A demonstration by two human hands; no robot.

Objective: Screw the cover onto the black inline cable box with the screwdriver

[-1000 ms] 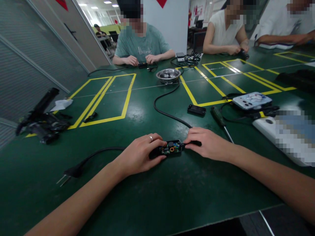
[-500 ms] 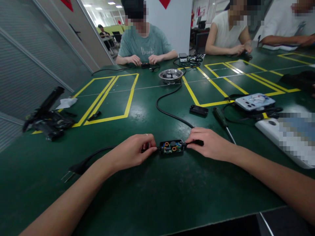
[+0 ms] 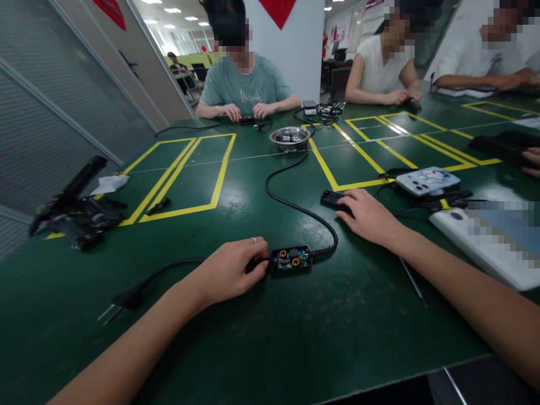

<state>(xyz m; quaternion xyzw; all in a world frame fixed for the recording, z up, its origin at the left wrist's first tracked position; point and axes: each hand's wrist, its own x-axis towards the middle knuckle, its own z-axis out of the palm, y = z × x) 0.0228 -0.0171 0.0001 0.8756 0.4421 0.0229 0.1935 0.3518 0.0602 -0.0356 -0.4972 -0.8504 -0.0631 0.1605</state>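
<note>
A small black case (image 3: 291, 269) lies open on the green table, its circuit board with copper-wound coils facing up. At its left end, my left hand (image 3: 234, 267) is closed around the power cord (image 3: 179, 263), which runs left to a two-pin plug (image 3: 126, 299). From the case's right end a thick black cable (image 3: 291, 203) curves away toward the far side. Further right, my right hand (image 3: 367, 218) has its fingers closed on the right end of a black plastic cover (image 3: 330, 197), which rests on the table. A screwdriver (image 3: 412, 280) shows only its shaft below my right forearm.
A metal bowl (image 3: 290, 145) with small parts stands mid-table. To the right are a phone (image 3: 428, 179) and a white device (image 3: 453, 230); black gear (image 3: 84, 214) lies at left. Across the table a person in a green shirt (image 3: 248, 84) works on a similar case. Yellow tape marks the tabletop.
My right hand has let go of the cable at the case's right end and moved up and right onto the black cover. My left hand stays at the case's left end.
</note>
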